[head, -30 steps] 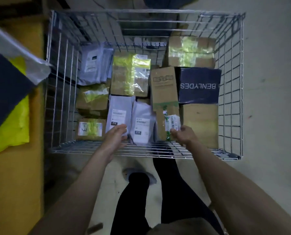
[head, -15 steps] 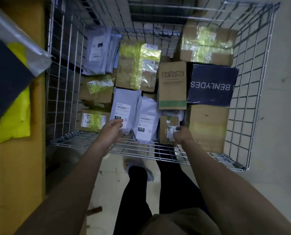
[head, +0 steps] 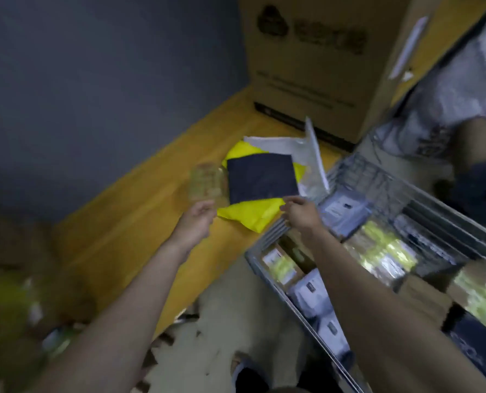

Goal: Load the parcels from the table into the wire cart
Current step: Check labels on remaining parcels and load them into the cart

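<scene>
Big cardboard box [head: 318,61] w/ dark printed logo stood at far end of the wooden surface [head: 117,231], grey wall behind. Wire cart [head: 267,251] sat just beside the surface's right edge, packed w/ parcels: grey poly mailers [head: 312,293], cartons wrapped in yellow-green tape [head: 383,251], a dark printed box at the lower right corner. Floor between surface and cart was pale and scuffed. Blurred brown and yellow-green stuff lay at lower left, too smeared to name.

On the surface, near the cart-side edge, a small pile of parcels: yellow poly mailer [head: 253,217] at the bottom, dark navy flat parcel [head: 261,178] lying on top of it, white/clear poly bag [head: 298,148] behind and partly upright, leaning toward the cart. Clear plastic blister pack [head: 205,181] lay just left of the navy parcel, touching the yellow mailer's left side; heavily blurred.

Both arms reached fwd over the surface edge. Left hand [head: 196,219] was near the yellow mailer's near-left corner, just below the blister pack; fingers loosely curled, grip released, holding nothing; whether it touched the mailer can't be told. Right hand [head: 300,212] was over the yellow mailer's right part, fingertips at the navy parcel's near-right corner; fingers extended, grip not closed round anything, contact w/ the parcel unclear from blur. Navy parcel lay between the two hands, slightly beyond them, on the surface, not in the cart.
</scene>
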